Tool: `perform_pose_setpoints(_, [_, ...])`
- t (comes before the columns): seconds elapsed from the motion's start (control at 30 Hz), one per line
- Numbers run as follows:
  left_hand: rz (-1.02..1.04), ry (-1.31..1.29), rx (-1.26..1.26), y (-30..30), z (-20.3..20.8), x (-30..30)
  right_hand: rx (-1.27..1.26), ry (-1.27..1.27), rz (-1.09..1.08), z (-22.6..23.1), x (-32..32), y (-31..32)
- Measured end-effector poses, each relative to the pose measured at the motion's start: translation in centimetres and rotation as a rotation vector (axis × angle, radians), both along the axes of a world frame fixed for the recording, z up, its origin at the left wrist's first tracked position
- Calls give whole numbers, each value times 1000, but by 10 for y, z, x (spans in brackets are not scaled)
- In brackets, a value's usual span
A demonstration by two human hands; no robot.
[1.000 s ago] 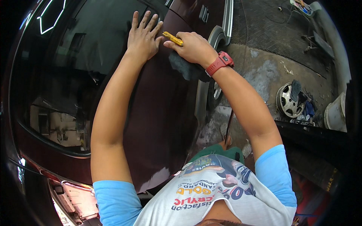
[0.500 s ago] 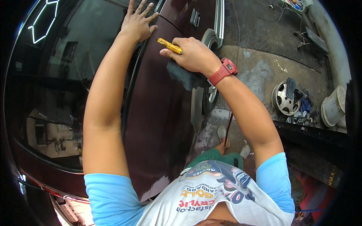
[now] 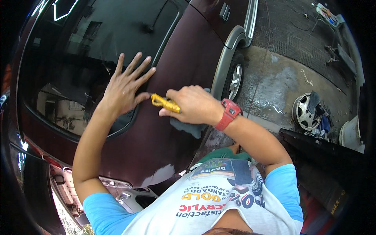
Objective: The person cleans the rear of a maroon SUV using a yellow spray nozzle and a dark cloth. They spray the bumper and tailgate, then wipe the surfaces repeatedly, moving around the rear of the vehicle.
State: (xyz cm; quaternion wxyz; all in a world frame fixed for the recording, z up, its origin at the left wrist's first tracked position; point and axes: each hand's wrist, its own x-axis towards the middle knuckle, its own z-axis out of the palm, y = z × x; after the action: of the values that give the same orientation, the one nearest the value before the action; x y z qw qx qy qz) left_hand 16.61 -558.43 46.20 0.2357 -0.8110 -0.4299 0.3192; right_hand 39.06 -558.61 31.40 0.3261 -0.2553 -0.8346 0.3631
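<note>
My left hand (image 3: 123, 92) has its fingers spread over the dark side window (image 3: 113, 35) of a maroon vehicle, near the glass's edge. A yellow-handled utility knife (image 3: 165, 103) is gripped between the thumb and fingers of my right hand (image 3: 197, 105). The knife's front end comes close to my left thumb, beside the window trim; its blade is too small to make out. Under my right palm lies a dark grey cloth (image 3: 190, 128), against the maroon body panel (image 3: 156, 141). The right fingers are partly hidden.
A vehicle wheel (image 3: 235, 80) stands under the grey arch trim. On the concrete floor at the right lie a loose wheel rim (image 3: 306, 111) with rags, and a whitish bucket (image 3: 351, 133). A dark beam (image 3: 313, 145) runs near my right elbow.
Both hands have come nearer to my body along the vehicle, and the view has shifted too. The knife's front end is now close to my left thumb, by the window edge.
</note>
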Motion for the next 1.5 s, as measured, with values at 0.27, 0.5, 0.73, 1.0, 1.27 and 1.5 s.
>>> perform_pose_setpoints(0.27, [115, -20, -67, -66, 8, -13, 9, 95, 172, -11, -16, -39])
perform_pose_setpoints(0.5, [-228, -1, 118, 94, -30, 18, -63, 62, -286, -5, 27, 46])
perform_pose_setpoints(0.73, [-164, 166, 362, 230, -85, 60, -103, 150, -509, -28, 57, 90])
perform_pose_setpoints(1.0, [-57, 75, 492, 289, -176, 131, -174, 169, -660, -84, 102, 100])
perform_pose_setpoints(1.27, [-124, 440, -106, 237, -239, 161, -269, 101, -570, -148, 120, 91])
perform_pose_setpoints(1.5, [-203, 379, 102, 284, -280, 159, -240, 55, -585, -187, 129, 70])
